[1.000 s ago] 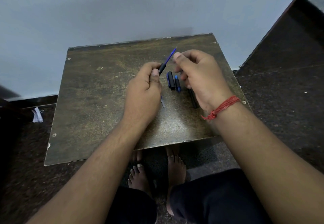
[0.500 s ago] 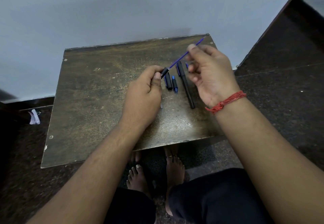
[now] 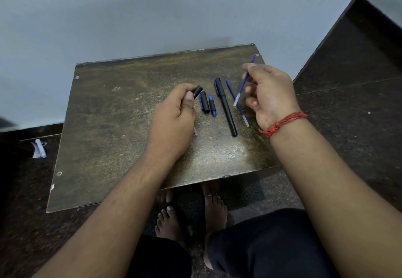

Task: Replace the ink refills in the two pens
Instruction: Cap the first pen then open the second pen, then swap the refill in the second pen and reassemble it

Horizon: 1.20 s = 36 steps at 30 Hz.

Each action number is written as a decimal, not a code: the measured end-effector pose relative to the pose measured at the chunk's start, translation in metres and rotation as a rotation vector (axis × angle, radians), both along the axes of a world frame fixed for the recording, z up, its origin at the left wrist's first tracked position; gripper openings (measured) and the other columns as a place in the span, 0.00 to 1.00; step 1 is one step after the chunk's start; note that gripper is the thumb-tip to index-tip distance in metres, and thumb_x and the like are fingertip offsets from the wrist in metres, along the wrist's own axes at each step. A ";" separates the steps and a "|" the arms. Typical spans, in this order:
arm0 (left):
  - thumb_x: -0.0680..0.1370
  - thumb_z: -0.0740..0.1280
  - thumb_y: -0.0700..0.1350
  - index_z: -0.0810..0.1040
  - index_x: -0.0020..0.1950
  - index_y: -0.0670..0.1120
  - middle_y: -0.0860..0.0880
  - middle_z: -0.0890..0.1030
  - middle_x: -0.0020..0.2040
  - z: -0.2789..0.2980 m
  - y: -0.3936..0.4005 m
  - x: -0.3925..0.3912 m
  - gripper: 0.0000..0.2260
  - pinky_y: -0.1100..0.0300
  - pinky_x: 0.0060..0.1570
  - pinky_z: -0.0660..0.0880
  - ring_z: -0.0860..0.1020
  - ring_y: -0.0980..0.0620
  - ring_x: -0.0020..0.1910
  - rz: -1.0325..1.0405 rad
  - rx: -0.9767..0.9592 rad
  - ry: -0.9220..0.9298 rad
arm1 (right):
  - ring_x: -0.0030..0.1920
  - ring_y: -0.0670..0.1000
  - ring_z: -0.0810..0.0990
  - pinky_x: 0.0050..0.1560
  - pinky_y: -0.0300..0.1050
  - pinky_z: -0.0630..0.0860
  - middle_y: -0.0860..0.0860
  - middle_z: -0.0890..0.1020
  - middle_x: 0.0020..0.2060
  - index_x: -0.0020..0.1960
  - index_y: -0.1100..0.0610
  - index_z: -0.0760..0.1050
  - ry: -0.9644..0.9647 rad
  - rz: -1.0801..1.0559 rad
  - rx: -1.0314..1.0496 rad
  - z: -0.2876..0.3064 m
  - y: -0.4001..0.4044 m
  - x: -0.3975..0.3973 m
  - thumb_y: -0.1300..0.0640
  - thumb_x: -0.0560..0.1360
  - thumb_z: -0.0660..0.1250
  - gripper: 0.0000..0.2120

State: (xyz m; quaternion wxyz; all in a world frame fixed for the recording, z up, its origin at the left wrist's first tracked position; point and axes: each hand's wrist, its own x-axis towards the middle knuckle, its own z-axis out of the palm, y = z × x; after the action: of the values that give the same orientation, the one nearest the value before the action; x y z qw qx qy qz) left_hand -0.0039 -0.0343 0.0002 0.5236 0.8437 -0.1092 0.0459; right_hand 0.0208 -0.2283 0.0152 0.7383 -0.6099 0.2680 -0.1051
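My left hand [image 3: 174,121] grips a black pen barrel [image 3: 197,91], whose open end pokes out past the thumb. My right hand [image 3: 269,95] pinches a thin blue ink refill [image 3: 244,83] and holds it above the table, clear of the barrel. On the small brown table [image 3: 108,125] between my hands lie a black pen cap [image 3: 204,102], a short blue pen tip piece [image 3: 212,106], a whole black capped pen [image 3: 225,106] and a second blue refill [image 3: 237,103]. A small grey end [image 3: 195,132] shows under my left hand.
The table stands against a pale wall, on a dark floor. A scrap of white paper [image 3: 39,148] lies on the floor at the left. My bare feet [image 3: 191,212] and dark-clothed knees are below the table's front edge.
My right hand has pulled the blue refill fully out of the barrel and moved it right and up. My left hand stays put with the barrel.
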 end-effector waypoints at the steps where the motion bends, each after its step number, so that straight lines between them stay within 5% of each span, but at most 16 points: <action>1: 0.85 0.56 0.47 0.76 0.57 0.56 0.47 0.79 0.34 0.000 0.000 0.000 0.09 0.72 0.26 0.66 0.72 0.62 0.27 0.001 0.003 -0.002 | 0.27 0.44 0.73 0.22 0.36 0.64 0.50 0.79 0.38 0.49 0.56 0.82 0.000 0.010 -0.047 0.001 -0.001 0.000 0.58 0.79 0.66 0.06; 6: 0.85 0.57 0.47 0.76 0.56 0.57 0.47 0.78 0.34 0.000 0.000 0.000 0.09 0.72 0.26 0.66 0.72 0.62 0.27 0.005 -0.015 -0.001 | 0.46 0.49 0.80 0.47 0.42 0.75 0.47 0.83 0.45 0.52 0.52 0.83 0.045 0.116 -0.899 0.001 -0.011 -0.001 0.53 0.80 0.65 0.09; 10: 0.85 0.57 0.47 0.75 0.55 0.58 0.48 0.78 0.33 0.000 0.000 0.000 0.09 0.72 0.27 0.67 0.72 0.62 0.28 0.014 -0.012 -0.013 | 0.48 0.53 0.80 0.49 0.45 0.75 0.51 0.83 0.49 0.54 0.51 0.81 0.163 0.206 -1.156 -0.006 -0.012 -0.001 0.51 0.80 0.65 0.08; 25: 0.85 0.56 0.47 0.78 0.59 0.52 0.59 0.75 0.30 0.004 0.002 0.000 0.11 0.72 0.26 0.66 0.72 0.64 0.27 0.085 -0.061 0.002 | 0.50 0.54 0.79 0.51 0.51 0.78 0.50 0.82 0.48 0.51 0.50 0.78 0.213 0.295 -1.214 -0.012 -0.005 0.000 0.52 0.79 0.66 0.04; 36: 0.86 0.56 0.46 0.76 0.54 0.56 0.55 0.73 0.31 0.007 0.005 0.003 0.10 0.70 0.26 0.65 0.69 0.62 0.28 0.167 -0.127 -0.007 | 0.49 0.52 0.80 0.51 0.50 0.79 0.49 0.81 0.47 0.52 0.51 0.78 0.168 0.260 -1.171 -0.001 -0.001 -0.004 0.52 0.80 0.65 0.05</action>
State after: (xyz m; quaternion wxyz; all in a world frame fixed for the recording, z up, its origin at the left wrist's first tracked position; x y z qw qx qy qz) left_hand -0.0013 -0.0296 0.0071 0.5699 0.8148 -0.0371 0.0992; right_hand 0.0168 -0.2294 0.0141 0.2632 -0.9488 0.1461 -0.0955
